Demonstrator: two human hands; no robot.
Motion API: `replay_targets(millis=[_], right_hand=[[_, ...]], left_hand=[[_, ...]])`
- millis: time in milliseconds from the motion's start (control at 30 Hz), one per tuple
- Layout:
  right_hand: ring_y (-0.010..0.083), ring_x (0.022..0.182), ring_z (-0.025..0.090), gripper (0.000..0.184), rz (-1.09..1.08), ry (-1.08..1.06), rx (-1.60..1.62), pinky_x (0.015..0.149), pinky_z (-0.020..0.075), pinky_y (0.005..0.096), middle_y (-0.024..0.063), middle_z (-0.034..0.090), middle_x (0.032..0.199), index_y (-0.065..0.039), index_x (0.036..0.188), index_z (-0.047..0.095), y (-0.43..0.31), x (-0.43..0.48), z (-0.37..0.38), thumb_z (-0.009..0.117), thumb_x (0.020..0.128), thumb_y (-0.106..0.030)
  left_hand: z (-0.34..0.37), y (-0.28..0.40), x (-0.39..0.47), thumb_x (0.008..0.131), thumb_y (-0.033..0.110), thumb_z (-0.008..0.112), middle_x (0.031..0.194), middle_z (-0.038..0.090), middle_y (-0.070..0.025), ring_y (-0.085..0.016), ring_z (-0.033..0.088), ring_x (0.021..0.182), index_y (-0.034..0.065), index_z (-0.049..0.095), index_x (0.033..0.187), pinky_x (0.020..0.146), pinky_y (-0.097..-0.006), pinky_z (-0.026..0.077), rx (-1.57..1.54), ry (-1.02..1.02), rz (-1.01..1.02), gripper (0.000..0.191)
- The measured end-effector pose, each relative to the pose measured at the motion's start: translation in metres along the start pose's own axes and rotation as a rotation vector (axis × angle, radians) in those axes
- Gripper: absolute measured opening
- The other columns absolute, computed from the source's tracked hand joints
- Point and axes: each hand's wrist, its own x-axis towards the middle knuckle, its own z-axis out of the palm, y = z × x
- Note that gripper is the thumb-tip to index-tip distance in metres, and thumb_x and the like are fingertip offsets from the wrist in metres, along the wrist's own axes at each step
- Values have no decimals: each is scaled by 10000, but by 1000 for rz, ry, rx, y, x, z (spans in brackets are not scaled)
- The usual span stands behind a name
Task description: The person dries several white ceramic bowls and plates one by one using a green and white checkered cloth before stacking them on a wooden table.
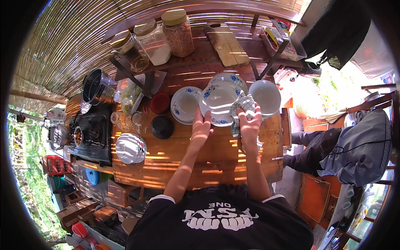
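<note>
A white plate with blue flowers (220, 100) is held up over the wooden table, tilted towards me. My left hand (201, 126) grips its left lower rim, thumb on the face. In my right hand (250, 122) is a checked cloth (244, 105), pressed to the plate's right side; one end hangs down. Just left of the held plate sits a stack of flowered plates (185, 101). Another flowered plate (229, 78) shows partly behind it. A plain white bowl (265, 97) stands to the right, close to my right hand.
On the table (187, 165) are a black bowl (162, 127), a red bowl (160, 103), upturned white bowls (129, 148) and glass mugs (125, 120). A gas stove (93, 134) is at left. Lidded jars (153, 40) and a cutting board (226, 45) occupy the shelf. A person (350, 147) is at right.
</note>
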Motion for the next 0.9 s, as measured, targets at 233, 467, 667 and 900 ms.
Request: replay_targets(millis=[233,467,667,900], right_hand=[[203,1066,604,630,7,71,-323,935,483,307,168,606,1217,67,1384,410,-1,35,10,741,868,-76],[282,1148,563,624,-57,138,-499,1023,426,373,231,573,1258,76,1357,458,6,44,11,763,848,-119],[366,1185,534,564,-184,301,-432,1027,420,432,253,526,1293,68,1356,453,-26,8,3,699,860,-41],[340,1085,576,473,-430,-72,-480,973,431,426,182,594,1134,15,1232,543,-31,-87,12,728,801,-44]], left_hand=[[14,-10,52,982,115,514,800,618,-81,-147,565,514,64,327,1468,478,-307,468,210,70,97,523],[10,-19,73,987,198,551,626,663,-109,-199,639,498,45,222,1553,530,-330,495,511,56,77,672],[1,-5,50,994,270,581,648,686,-83,-189,677,603,55,317,1523,622,-315,508,530,121,90,629],[-67,-56,-52,1003,224,565,720,682,-61,-144,651,659,50,566,1340,693,-301,504,374,226,180,379]])
